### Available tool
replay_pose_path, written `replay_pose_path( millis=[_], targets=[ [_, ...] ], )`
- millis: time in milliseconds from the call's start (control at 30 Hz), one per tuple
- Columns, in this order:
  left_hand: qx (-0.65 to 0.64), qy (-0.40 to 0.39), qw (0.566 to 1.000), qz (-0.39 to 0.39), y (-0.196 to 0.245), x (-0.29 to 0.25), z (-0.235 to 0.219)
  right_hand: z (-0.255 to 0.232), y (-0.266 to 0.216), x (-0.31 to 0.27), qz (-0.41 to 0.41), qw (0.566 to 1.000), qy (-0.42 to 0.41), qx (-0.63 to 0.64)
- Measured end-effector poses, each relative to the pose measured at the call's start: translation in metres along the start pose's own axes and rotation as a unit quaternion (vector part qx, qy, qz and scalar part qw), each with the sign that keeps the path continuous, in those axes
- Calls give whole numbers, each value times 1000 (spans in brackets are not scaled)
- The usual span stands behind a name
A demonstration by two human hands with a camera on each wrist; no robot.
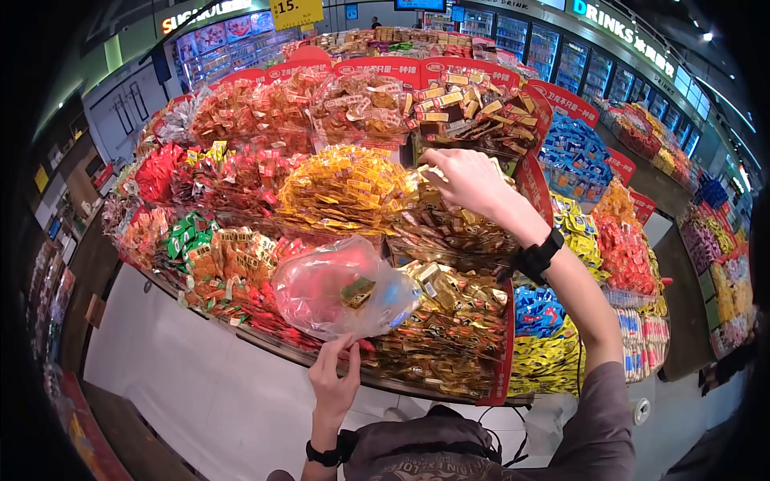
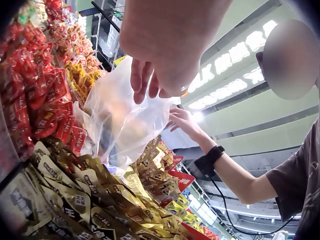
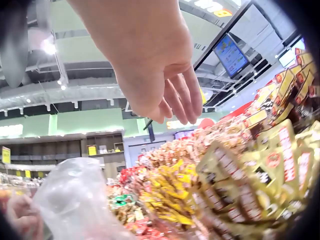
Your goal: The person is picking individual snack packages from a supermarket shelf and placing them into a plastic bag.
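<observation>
The left hand (image 1: 335,381) pinches the rim of a clear plastic bag (image 1: 325,280), which hangs over the near bins with a small gold-green packet (image 1: 358,292) visible inside. In the left wrist view the bag (image 2: 125,107) hangs below the left hand (image 2: 160,55). Stretched forward, the right hand (image 1: 473,183) is above gold-brown packets (image 1: 449,220), its fingers loosely bent and holding nothing visible. In the right wrist view the right hand (image 3: 155,70) hangs above gold packets (image 3: 270,170), fingers apart from them, with the bag (image 3: 77,200) at lower left.
Yellow packets (image 1: 345,188) are heaped left of the right hand, with red-orange packets (image 1: 257,112) behind. Blue packets (image 1: 576,148) and yellow ones (image 1: 545,361) lie to the right. Red dividers (image 1: 507,353) stand between bins. Drinks fridges (image 1: 541,48) line the back.
</observation>
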State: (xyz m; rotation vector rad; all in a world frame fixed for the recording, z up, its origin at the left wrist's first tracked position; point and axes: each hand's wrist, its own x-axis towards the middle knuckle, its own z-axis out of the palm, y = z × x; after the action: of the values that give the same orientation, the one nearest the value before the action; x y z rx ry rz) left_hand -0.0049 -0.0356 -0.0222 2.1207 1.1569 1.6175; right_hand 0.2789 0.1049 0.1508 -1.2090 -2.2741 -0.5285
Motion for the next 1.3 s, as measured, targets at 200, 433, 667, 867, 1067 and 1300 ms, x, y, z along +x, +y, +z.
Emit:
replay_pose_path(
  millis=[200, 433, 667, 867, 1067, 1300],
  targets=[
    [29, 9, 999, -38, -14, -1, -4, -14, 111, 1, 144, 980, -37, -131],
    [41, 7, 996, -76, -20, 11, -3, -19, 202, 6, 204, 965, 20, -165],
    [70, 11, 996, -54, -30, 23, 1, -3, 238, 17, 254, 946, -75, -187],
    [66, 13, 997, -49, -33, 29, 3, -10, 247, 24, 232, 949, 19, -211],
    [53, 7, 997, -48, -28, 30, 3, -31, 242, 37, 251, 946, 49, -201],
    [55, 5, 998, -10, -14, 26, -3, -64, 196, 40, 229, 941, 151, -200]
  ],
)
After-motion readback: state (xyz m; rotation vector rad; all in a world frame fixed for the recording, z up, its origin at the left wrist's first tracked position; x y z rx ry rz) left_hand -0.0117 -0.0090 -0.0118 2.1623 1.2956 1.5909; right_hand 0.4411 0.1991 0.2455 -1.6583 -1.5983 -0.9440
